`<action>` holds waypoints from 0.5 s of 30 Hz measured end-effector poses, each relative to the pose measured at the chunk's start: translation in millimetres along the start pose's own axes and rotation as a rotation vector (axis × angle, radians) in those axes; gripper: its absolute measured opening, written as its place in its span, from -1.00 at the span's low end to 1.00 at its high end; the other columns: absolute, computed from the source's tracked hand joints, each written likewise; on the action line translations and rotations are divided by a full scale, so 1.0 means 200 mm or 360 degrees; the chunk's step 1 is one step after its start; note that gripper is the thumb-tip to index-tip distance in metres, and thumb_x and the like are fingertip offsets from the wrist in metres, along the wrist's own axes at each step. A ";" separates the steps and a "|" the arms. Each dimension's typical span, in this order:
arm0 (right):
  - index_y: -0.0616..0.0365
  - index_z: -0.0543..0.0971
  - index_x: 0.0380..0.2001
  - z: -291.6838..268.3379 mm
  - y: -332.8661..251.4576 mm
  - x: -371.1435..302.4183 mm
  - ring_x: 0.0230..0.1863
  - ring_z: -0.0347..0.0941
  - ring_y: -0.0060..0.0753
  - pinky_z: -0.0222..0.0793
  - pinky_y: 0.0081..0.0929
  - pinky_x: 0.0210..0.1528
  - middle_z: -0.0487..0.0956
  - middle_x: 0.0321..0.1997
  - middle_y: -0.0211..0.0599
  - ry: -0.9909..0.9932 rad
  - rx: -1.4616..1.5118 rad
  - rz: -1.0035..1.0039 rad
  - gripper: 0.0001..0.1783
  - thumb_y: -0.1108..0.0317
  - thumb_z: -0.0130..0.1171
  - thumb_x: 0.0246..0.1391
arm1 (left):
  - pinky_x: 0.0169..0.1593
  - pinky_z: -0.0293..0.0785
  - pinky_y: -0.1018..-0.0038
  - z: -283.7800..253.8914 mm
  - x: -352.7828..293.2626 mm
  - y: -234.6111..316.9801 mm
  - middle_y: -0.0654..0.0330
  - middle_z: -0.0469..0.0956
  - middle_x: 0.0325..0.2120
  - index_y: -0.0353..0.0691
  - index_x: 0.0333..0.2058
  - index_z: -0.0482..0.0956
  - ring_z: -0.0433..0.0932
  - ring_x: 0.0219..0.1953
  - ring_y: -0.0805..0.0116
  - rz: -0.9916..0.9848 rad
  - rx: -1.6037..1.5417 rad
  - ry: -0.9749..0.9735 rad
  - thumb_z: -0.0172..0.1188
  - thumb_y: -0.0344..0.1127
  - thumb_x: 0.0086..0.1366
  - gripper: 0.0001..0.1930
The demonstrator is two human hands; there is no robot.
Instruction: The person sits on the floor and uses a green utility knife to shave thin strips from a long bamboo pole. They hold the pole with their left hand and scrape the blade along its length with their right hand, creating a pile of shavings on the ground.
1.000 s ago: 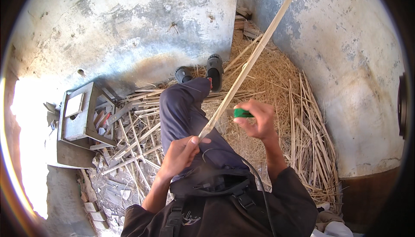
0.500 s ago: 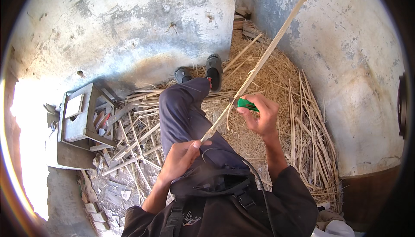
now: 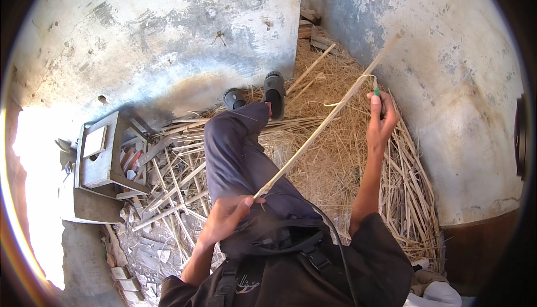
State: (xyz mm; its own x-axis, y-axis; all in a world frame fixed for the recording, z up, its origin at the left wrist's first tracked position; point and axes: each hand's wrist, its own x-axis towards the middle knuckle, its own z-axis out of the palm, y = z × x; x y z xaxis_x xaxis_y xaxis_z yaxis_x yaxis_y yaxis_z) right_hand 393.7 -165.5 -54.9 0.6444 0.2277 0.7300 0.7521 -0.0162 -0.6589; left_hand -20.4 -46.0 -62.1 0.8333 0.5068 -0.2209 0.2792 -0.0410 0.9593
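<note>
Flaking walls (image 3: 168,21) in white and blue-grey enclose a floor covered with straw-coloured shavings (image 3: 330,167); pale strips (image 3: 413,195) are heaped along the right. Off to the left is a wooden stand (image 3: 100,164), with more sticks (image 3: 168,192) scattered beside it. One long, slim stick (image 3: 310,142) slants up and away over the person's leg (image 3: 238,144), its near end gripped in the left hand (image 3: 226,217). Near its far part, the right hand (image 3: 383,118) grasps a green-handled knife (image 3: 377,91). Thin curls (image 3: 335,104) stand off the stick there; whether the blade touches one, I cannot tell.
</note>
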 end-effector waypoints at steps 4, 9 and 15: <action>0.10 0.69 -0.17 -0.02 -0.01 -0.06 -0.53 0.21 -0.70 0.10 -0.52 -0.46 0.44 -0.51 -0.60 -0.0221 0.0123 0.0100 -0.61 -0.03 0.21 0.40 | -0.34 0.34 0.54 0.01 0.01 -0.02 0.35 0.48 -0.54 -0.35 0.03 0.72 0.35 -0.46 0.63 -0.0005 -0.0036 0.0130 0.10 -0.18 0.62 -0.64; 0.07 0.68 -0.08 0.06 -0.08 -0.13 -0.55 0.20 -0.70 0.08 -0.55 -0.48 0.43 -0.52 -0.62 -0.0313 0.0230 0.0271 -0.63 0.00 0.23 0.39 | -0.55 0.10 0.63 0.03 0.09 0.00 0.51 0.33 -0.66 -0.29 -0.01 0.68 0.21 -0.64 0.76 0.0164 0.0005 0.0215 0.11 -0.13 0.63 -0.67; 0.19 0.65 0.11 0.15 -0.26 -0.22 -0.55 0.24 -0.76 0.14 -0.63 -0.51 0.46 -0.50 -0.67 -0.0549 0.0810 0.0475 -0.57 0.13 0.32 0.35 | -0.54 0.14 0.59 0.04 0.19 -0.02 0.45 0.48 -0.59 -0.32 -0.05 0.64 0.27 -0.62 0.72 0.0370 0.0132 0.0216 0.17 -0.21 0.60 -0.75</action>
State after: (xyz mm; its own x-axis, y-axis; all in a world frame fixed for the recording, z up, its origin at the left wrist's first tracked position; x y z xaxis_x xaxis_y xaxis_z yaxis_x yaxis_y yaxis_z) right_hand 322.6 -145.7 -58.3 0.6697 0.5835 0.4594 0.3358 0.3138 -0.8881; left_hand 13.2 -33.5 -75.0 0.8094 0.5862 0.0343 0.1308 -0.2369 0.9627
